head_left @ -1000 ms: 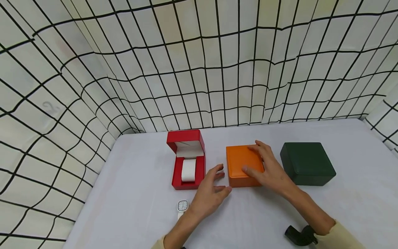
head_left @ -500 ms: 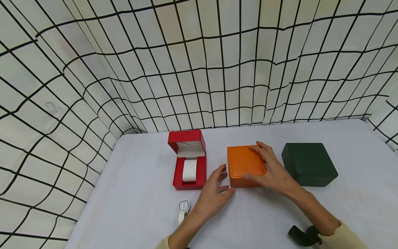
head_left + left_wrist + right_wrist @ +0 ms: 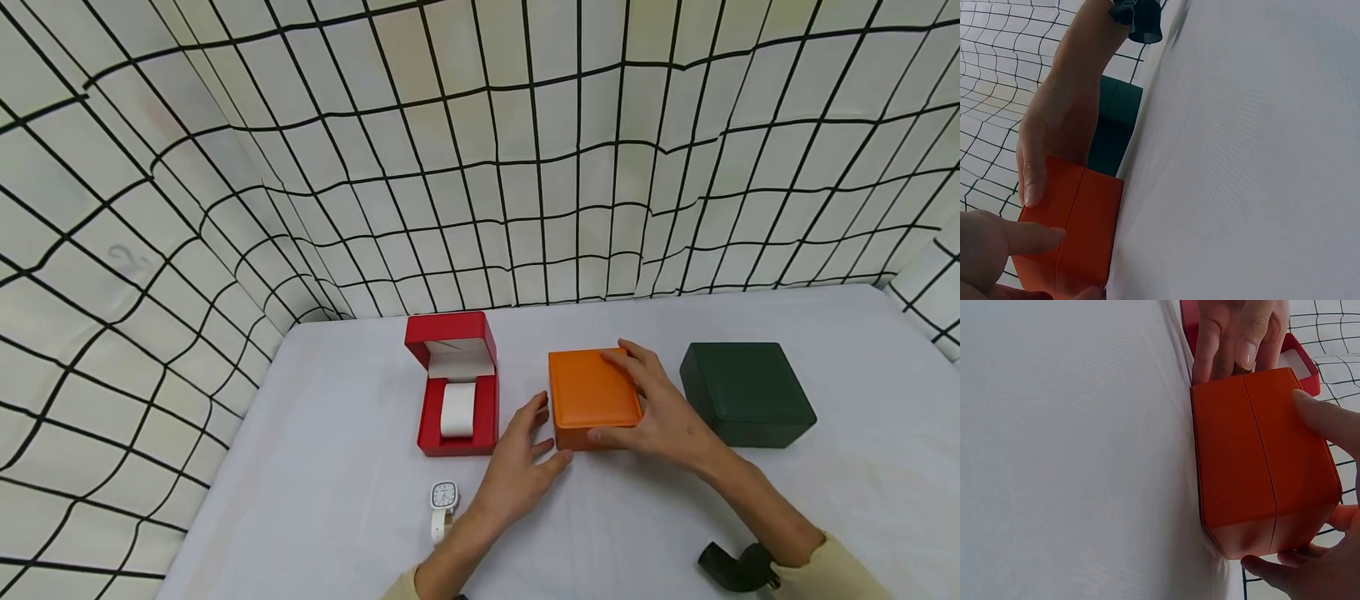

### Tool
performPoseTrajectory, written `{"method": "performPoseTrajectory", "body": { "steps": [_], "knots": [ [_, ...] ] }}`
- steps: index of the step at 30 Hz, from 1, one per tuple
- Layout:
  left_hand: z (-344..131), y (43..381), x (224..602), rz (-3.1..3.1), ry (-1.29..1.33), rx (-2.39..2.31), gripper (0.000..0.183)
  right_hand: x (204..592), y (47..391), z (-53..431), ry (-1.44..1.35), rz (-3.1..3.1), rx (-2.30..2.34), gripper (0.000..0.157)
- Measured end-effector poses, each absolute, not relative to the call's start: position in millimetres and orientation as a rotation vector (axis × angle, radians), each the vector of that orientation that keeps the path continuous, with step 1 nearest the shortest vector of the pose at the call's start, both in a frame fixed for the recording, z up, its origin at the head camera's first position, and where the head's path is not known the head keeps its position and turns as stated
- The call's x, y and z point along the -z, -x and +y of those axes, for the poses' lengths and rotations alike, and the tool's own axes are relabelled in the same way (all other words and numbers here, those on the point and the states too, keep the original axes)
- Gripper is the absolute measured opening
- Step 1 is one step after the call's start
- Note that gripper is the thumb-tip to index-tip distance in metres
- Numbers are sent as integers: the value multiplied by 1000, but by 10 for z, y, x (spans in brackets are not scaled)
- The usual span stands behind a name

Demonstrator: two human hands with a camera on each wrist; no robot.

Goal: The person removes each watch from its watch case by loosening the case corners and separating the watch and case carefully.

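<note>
A closed orange box [image 3: 595, 390] sits between the two hands, a seam running round its side in both wrist views. My right hand [image 3: 670, 417] grips its lid, thumb along the front upper edge and fingers round the right and back sides. Beside the box's left side, my left hand [image 3: 520, 468] has its fingertips right at the lower part and its thumb near the front left corner. To the left stands an open red watch box [image 3: 425, 417] with a white cushion [image 3: 457, 410] inside. A white wristwatch [image 3: 444, 497] lies in front of it, partly behind the left forearm.
A closed green box [image 3: 746, 393] stands to the right of the orange one. Near the right sleeve is a black curved object [image 3: 731, 568]. White cloth [image 3: 322, 467] covers the table, and black netting [image 3: 555, 192] over white sheeting rises behind and at the sides.
My right thumb has slid from the top of the orange lid down to its front edge. The left hand has come slightly closer to the box's left side.
</note>
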State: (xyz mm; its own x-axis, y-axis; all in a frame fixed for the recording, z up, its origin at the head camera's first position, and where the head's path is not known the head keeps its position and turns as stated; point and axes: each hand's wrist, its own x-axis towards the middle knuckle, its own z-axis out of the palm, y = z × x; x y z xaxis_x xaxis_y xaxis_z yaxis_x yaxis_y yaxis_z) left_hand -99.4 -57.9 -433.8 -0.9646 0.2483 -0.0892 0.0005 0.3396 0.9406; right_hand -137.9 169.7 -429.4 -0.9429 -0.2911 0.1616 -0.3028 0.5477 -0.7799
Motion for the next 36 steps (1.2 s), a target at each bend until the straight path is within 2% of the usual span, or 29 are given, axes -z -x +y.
{"method": "performPoseTrajectory", "body": {
  "steps": [36],
  "knots": [
    [-508, 1042, 4401, 2455, -291, -1674, 82, 4233, 1441, 1736, -508, -2791, -1311, 92]
  ]
}}
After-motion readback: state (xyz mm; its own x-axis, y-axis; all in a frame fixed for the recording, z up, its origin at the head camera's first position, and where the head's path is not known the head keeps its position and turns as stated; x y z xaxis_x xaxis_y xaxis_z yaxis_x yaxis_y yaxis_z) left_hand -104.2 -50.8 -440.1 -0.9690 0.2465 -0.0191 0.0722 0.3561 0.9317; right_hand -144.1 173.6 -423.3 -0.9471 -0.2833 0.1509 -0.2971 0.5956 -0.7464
